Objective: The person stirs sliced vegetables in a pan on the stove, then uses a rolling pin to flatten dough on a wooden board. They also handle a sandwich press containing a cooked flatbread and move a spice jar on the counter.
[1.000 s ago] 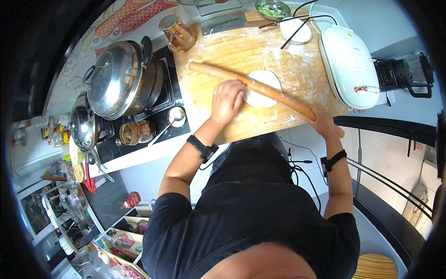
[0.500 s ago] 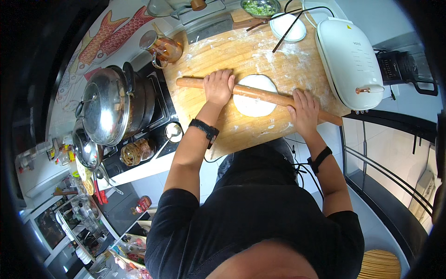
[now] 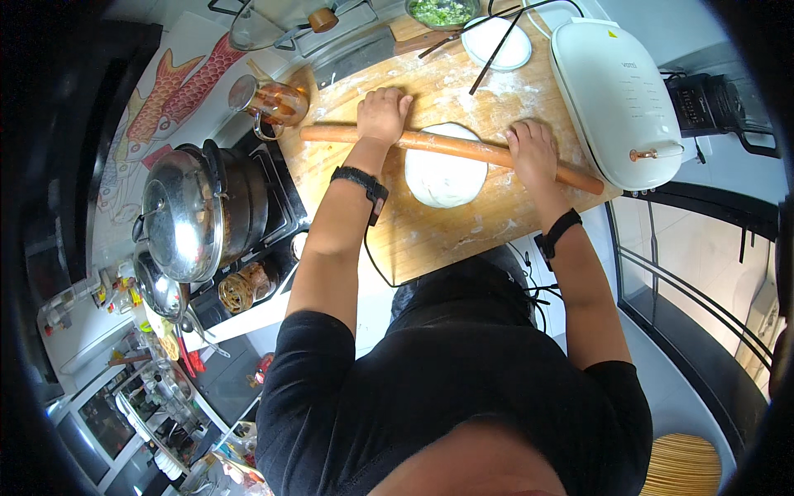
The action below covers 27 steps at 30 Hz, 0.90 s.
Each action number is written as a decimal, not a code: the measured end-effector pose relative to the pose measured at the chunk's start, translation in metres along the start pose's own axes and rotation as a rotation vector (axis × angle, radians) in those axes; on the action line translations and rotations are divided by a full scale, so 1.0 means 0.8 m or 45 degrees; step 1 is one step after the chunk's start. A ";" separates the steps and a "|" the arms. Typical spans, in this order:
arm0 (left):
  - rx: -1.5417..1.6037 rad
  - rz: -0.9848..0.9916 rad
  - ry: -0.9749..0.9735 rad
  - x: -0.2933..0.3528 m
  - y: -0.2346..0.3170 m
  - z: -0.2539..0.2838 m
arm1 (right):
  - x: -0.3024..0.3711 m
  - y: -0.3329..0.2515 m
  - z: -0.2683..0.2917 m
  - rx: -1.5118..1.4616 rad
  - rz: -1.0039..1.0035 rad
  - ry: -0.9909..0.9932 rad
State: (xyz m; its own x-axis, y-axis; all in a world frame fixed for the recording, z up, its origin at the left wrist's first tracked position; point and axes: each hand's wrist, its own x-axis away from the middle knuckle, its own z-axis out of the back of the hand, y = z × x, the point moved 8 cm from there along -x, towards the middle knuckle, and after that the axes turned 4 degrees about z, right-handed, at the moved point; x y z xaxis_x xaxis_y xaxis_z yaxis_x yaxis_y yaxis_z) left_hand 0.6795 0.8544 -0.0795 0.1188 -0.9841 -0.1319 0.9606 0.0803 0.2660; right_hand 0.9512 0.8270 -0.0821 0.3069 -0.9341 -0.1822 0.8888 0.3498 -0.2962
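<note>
A long wooden rolling pin [image 3: 454, 145] lies slantwise across the far part of a round sheet of white dough [image 3: 447, 178]. My left hand [image 3: 383, 116] rests on the pin left of the dough, its fingers stretched past the pin toward the far side and the wrist end over the wood. On the other side of the dough, my right hand [image 3: 533, 153] lies over the pin with its fingers extended across it. Neither hand wraps round the wood. Under it all is a floured wooden board [image 3: 430, 240].
A glass jug of amber liquid [image 3: 281, 104] stands at the board's left, near a large steel pot [image 3: 186, 219]. A cleaver [image 3: 360, 59], a white dish [image 3: 506, 45] and a bowl of chopped greens [image 3: 442, 12] are at the back. Right sits a white appliance [image 3: 616, 91].
The rolling pin has rolled away from me, from the middle of the dough toward its far edge. Both hands have moved forward with it. The whole view has also shifted slightly.
</note>
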 end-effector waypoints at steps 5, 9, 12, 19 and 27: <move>0.540 -0.519 -0.450 0.018 0.091 -0.026 | 0.033 -0.017 0.008 0.045 0.137 -0.071; 0.558 -0.533 -0.921 0.027 0.128 -0.057 | 0.054 -0.030 0.020 -0.026 0.206 -0.086; 0.433 -0.533 -1.097 0.031 0.132 -0.068 | 0.082 -0.044 0.033 -0.061 0.202 -0.049; 0.442 -0.440 -1.073 0.049 0.095 -0.052 | 0.159 -0.053 0.066 -0.129 0.158 0.032; 0.291 0.012 -1.058 0.073 -0.020 -0.007 | 0.181 0.010 0.064 -0.132 0.012 -0.093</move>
State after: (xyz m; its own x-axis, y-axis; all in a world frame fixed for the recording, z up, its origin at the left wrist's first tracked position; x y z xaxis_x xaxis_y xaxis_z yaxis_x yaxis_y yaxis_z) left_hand 0.6728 0.7964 -0.0968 -0.1813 -0.7875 0.5891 0.8760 0.1430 0.4607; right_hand 1.0203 0.6909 -0.0626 0.3423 -0.9322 -0.1175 0.8470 0.3603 -0.3909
